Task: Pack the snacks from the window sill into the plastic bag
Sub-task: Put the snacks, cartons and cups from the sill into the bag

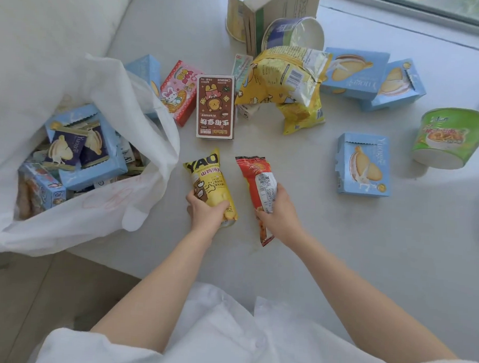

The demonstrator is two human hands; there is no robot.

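1. Window sill [326, 241]: the white ledge I work over, carrying all the loose stock. Every place below is given from the plastic bag.

2. Plastic bag [97, 224]: white, slumped at the sill's left edge, mouth gaping toward me; I judge it is left open so packets can go straight in. Inside lie a blue biscuit box [82, 148] with dark sachets and other packs, so packing is partly done.

3. Large yellow crisp bag [284, 89]: crumpled, right of the bag and further from me, leaning on other goods.

4. Green noodle bowl [451, 137]: far right of the bag, tipped on its side.

5. Loose blue boxes [362, 164]: several lie well right of the bag, and one stands just behind its rim.

6. Brown carton [215, 106] and pink carton [179, 92]: just right of the bag's mouth, side by side.

7. Yellow snack packet [209, 179]: near the bag's right rim. My left hand [206, 213] grips its lower end, fingers curled round it.

8. Red snack packet [256, 187]: just right of the yellow one and apart from it. My right hand [279, 214] holds its middle, fingers wrapped over the wrapper. I judge I take one in each hand so both go in together.
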